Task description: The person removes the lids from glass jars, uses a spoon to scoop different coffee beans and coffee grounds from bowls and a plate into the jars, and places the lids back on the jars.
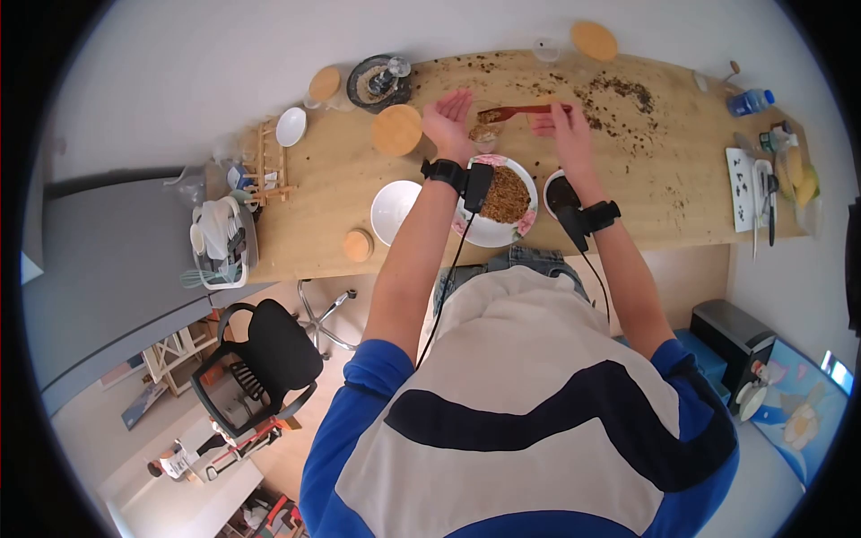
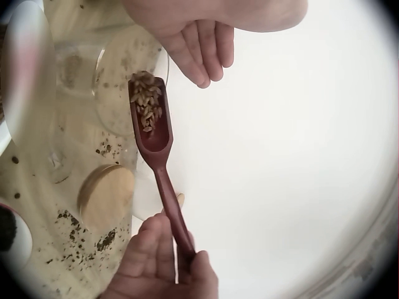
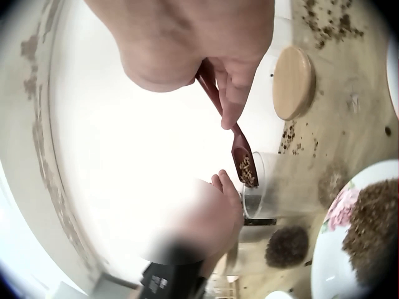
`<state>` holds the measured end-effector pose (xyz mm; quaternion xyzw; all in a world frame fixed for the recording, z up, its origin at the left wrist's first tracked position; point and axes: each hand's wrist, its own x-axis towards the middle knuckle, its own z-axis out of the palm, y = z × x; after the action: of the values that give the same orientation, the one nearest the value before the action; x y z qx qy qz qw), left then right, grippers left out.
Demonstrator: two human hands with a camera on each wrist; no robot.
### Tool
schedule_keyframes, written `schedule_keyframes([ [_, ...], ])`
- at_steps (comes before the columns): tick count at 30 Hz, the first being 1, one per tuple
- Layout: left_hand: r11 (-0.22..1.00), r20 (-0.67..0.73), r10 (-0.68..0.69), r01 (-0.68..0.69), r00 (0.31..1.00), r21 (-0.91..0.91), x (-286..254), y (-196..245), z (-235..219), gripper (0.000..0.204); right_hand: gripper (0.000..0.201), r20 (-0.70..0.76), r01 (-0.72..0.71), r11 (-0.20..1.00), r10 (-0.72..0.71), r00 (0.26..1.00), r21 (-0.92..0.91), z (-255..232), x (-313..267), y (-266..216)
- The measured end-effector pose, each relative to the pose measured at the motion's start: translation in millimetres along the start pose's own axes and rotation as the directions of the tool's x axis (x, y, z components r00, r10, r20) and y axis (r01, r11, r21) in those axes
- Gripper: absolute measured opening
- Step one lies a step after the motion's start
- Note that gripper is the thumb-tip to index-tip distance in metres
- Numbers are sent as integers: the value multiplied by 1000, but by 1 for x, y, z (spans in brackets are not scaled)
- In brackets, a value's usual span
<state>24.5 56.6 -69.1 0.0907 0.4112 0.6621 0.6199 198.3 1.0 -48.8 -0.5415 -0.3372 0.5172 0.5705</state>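
Observation:
My right hand [image 1: 575, 148] pinches the handle of a dark red scoop [image 2: 163, 146], which lies nearly level and points left. Small brown grains [image 2: 148, 103] fill the scoop's front end. Its tip is right at the rim of a clear glass jar [image 3: 274, 187], which has some brown grain at its bottom. Beside the jar's mouth, my left hand [image 1: 451, 125] is held with its fingers extended and nothing in them. Below the hands, a flowered plate [image 1: 491, 238] bears a heap of brown grain [image 1: 505, 195].
A bowl of dark contents [image 1: 562, 193] stands under my right wrist, and a white bowl [image 1: 393, 211] left of my left forearm. Round wooden lids [image 1: 396, 130] and a stone mortar [image 1: 379, 83] are at the left. Dark crumbs [image 1: 619, 99] litter the table's back right.

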Motion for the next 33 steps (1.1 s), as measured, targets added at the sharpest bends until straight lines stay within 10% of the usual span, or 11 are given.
schedule_keyframes([
  [5, 996, 41, 56, -58, 998, 63, 0, -1, -9, 37, 24, 277, 382, 816, -283, 918, -433, 6, -18, -3],
  [11, 930, -34, 111, -92, 993, 357, -27, 20, -45, 29, 24, -6, 269, 944, -275, 961, -192, -14, -37, 6],
  [14, 680, -51, -94, 101, 994, 727, -45, 27, -92, 28, 22, -183, 180, 973, -206, 961, -147, -31, -48, 15],
  [19, 330, -205, -507, 408, 837, 851, -98, 8, -143, 33, 17, 382, 393, 555, -141, 913, -733, -34, -66, 7],
  [23, 196, -207, -587, 385, 783, 902, -107, -3, -173, 44, 17, 587, 627, 403, -233, 775, -667, -27, -65, 7],
  [26, 337, -192, -594, 459, 781, 822, -110, -14, -180, 44, 17, 686, 715, 304, -215, 695, -629, -30, -62, 23],
  [30, 643, -105, -506, 456, 856, 616, -113, -25, -183, 39, 18, 610, 612, 417, -157, 777, -672, -38, -65, 29],
  [33, 645, -123, -423, 394, 898, 655, -110, -34, -196, 32, 18, 480, 477, 525, -143, 866, -705, -40, -66, 28],
])
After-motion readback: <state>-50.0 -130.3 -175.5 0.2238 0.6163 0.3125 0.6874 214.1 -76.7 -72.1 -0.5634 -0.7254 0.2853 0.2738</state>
